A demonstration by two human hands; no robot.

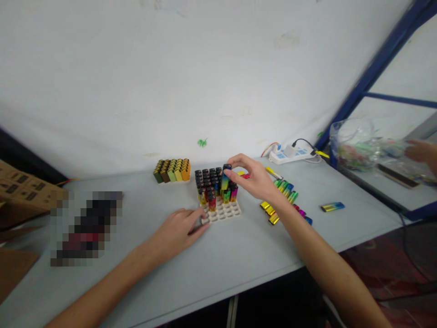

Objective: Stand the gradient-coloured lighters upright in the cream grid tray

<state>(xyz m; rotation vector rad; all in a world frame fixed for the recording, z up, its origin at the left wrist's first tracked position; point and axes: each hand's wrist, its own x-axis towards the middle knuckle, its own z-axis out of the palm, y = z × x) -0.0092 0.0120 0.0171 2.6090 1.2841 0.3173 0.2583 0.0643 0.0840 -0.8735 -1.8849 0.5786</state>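
Note:
A white tray with rows of holes holds several upright lighters with black tops; its front rows are bare. Above the lighters, my right hand pinches an upright blue-and-yellow lighter between thumb and fingers. My left hand is at the tray's front left corner, its thumb and fingers around that corner. To the right, several metallic-coloured sleeves or lighters lie in a loose pile, partly behind my right forearm. A single yellow-and-blue one lies farther right.
A block of green, brown and orange lighters stands at the back left. A white power strip is against the wall. Cardboard boxes are at the far left, beside a pixelated item. Another person's hand is near plastic bags at right.

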